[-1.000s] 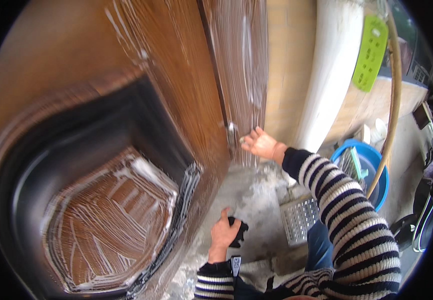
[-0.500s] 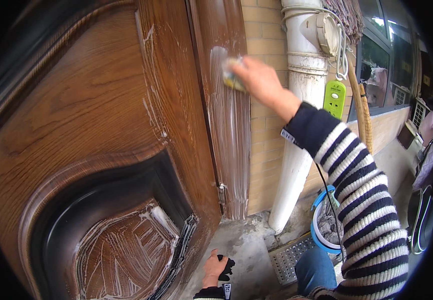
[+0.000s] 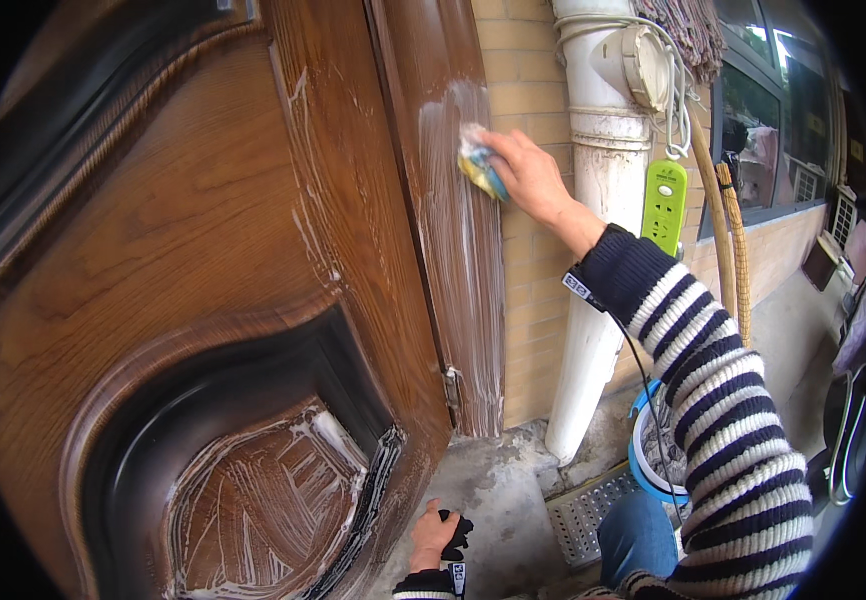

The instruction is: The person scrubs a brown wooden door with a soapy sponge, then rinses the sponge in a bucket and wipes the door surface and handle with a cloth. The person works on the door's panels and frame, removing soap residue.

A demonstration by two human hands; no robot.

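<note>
My right hand (image 3: pixel 528 175) is raised and presses a yellow and blue sponge (image 3: pixel 478 165) against the brown door frame (image 3: pixel 453 260), which is streaked with white soap foam. Beside it to the left stands the big wood-grain door (image 3: pixel 203 250), its recessed lower panel (image 3: pixel 253 510) smeared with foam. Down at the bottom my left hand (image 3: pixel 433 535) is closed around a small black object (image 3: pixel 456 530) near the door's lower edge, above the concrete floor.
A white drainpipe (image 3: pixel 598 250) runs down the brick wall right of the frame, with a green power strip (image 3: pixel 663 205) hanging by it. A blue bucket (image 3: pixel 648 460) and a metal drain grate (image 3: pixel 583 510) lie on the concrete floor. Broom handles lean at right.
My right hand has gone from low on the frame up to its upper part and now sits slightly lower than half a second ago. The view tilted upward. My left hand stayed low.
</note>
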